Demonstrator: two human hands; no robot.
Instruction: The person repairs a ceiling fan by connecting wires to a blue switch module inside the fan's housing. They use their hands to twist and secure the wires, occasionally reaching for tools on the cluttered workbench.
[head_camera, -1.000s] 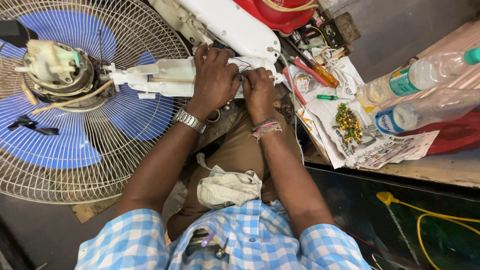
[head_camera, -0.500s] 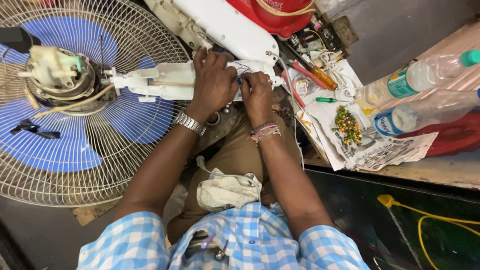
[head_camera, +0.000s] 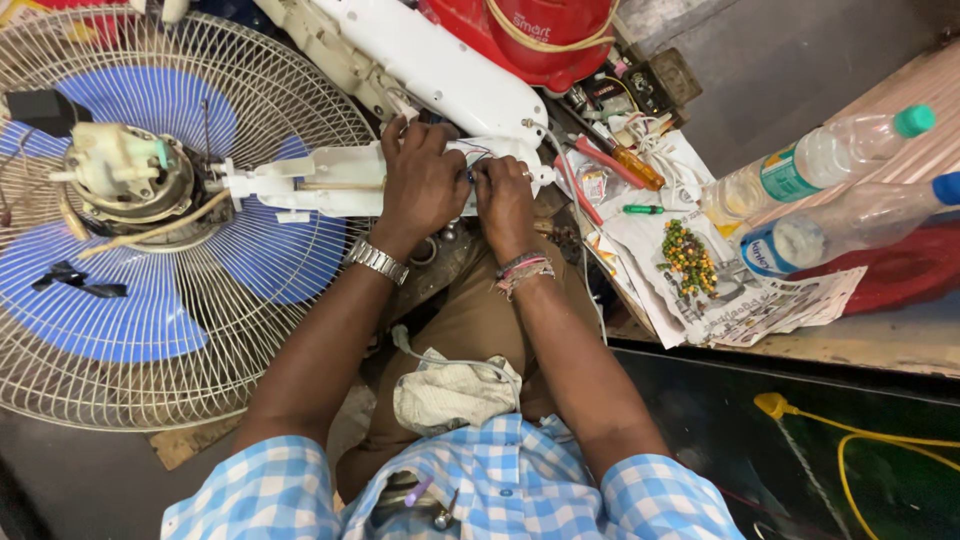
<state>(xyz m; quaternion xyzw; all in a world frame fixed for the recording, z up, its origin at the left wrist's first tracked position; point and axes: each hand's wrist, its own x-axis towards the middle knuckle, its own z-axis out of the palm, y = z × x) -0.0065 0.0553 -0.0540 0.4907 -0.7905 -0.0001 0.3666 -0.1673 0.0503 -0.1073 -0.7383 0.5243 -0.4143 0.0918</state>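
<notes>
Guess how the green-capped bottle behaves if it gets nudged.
The bottle lies on its side on the ledge, so it would probably roll. It is clear thin plastic and looks nearly empty: likely light and easily dented. The blue-capped bottle beside it might stop it rolling that way.

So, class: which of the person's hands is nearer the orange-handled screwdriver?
Right. The right hand works at the white fan neck, just beside the orange-handled screwdriver; the left hand sits farther away, beyond it.

Both forearms reach forward toward twelve o'clock, almost parallel. The left hand lies palm down with fingers curled. The right hand, just beside it at three o'clock, has fingertips pinched together.
</notes>
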